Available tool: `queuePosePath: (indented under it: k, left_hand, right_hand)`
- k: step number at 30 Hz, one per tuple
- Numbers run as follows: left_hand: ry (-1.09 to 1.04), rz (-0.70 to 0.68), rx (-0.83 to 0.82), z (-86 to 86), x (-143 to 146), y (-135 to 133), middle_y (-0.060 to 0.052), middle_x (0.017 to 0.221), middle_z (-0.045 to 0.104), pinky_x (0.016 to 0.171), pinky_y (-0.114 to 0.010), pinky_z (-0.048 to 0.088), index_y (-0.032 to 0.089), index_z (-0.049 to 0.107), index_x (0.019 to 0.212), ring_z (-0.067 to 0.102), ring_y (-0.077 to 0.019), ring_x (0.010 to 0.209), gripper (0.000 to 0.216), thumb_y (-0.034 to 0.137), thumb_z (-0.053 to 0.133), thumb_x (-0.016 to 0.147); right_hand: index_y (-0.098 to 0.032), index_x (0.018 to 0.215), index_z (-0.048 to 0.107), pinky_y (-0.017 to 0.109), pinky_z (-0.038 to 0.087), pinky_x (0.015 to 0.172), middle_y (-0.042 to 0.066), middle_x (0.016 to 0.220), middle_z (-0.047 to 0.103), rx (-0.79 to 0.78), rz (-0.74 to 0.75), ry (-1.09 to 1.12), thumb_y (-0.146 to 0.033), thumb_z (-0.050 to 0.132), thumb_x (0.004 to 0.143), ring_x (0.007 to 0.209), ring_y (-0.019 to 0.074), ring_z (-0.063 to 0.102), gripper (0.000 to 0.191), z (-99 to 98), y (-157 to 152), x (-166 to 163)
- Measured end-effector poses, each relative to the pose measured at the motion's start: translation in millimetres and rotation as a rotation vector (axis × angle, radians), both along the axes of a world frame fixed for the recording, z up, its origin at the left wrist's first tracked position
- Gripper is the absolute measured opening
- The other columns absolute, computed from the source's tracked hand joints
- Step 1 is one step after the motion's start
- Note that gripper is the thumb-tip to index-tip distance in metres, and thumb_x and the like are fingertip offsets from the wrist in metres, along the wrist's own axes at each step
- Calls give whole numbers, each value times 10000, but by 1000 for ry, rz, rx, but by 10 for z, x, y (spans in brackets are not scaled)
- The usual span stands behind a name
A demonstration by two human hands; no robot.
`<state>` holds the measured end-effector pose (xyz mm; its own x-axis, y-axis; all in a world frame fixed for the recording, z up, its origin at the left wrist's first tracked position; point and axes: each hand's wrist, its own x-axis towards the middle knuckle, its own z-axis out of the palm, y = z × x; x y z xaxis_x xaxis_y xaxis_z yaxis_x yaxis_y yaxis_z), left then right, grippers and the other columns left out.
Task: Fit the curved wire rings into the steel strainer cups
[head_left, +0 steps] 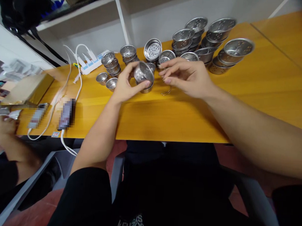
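My left hand (126, 83) grips a small perforated metal strainer cup (143, 72), tilted with its mouth toward the upper right. Another metal cup (147, 89) shows just below it. To the right, my right hand (186, 76) hovers with thumb and fingertips close together. A thin shiny bit seems to show at those fingertips, too small to name. Below them a thin curved wire (167, 91) is visible near the table surface. Behind both hands stand more cups, among them a tilted one (153, 50) and a smaller one (166, 56) partly behind my right fingers.
Stacks of wider perforated bowls (237, 50) stand at the back right, and small cup stacks (110, 62) at the back left. A power strip (93, 64) with white cables, two phones (67, 114) and a cardboard box (29, 89) lie leftward. Another person's hand (4, 125) is far left.
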<state>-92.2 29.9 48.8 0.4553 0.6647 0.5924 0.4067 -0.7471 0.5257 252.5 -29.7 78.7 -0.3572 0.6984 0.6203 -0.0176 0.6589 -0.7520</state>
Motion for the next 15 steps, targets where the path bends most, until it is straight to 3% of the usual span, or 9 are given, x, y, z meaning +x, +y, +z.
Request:
queuePosePath:
  k: [4,8,15]
  left_hand:
    - [-55,113,-14,-117,-132,208,-169,1851,695,1482,-691,632,468,446,1942,710,-461,1784,1305,1161,847,912]
    - [38,103,-85,-87,-137,106,-198,1817,747,1469,-717,645,389,586,1855,770,-467,1712,1205,1118,872,940]
    - [86,123,-182,-19,-39,-66,-204,1804,799,1418,-675,691,309,687,1761,829,-448,1619,1147,1069,929,937]
  right_hand:
    - [-373,1106,965,783,601,1405,127,1560,874,117,-142,-289,-849,984,1065,1546,504,785,478,-119,125,139]
    - [-311,1118,915,720,624,1368,162,1506,834,92,-99,-598,-696,926,1118,1482,487,806,385,-267,224,205]
    - [-315,1149,898,693,647,1345,168,1467,814,90,-100,-691,-610,872,1138,1474,479,799,296,-288,228,201]
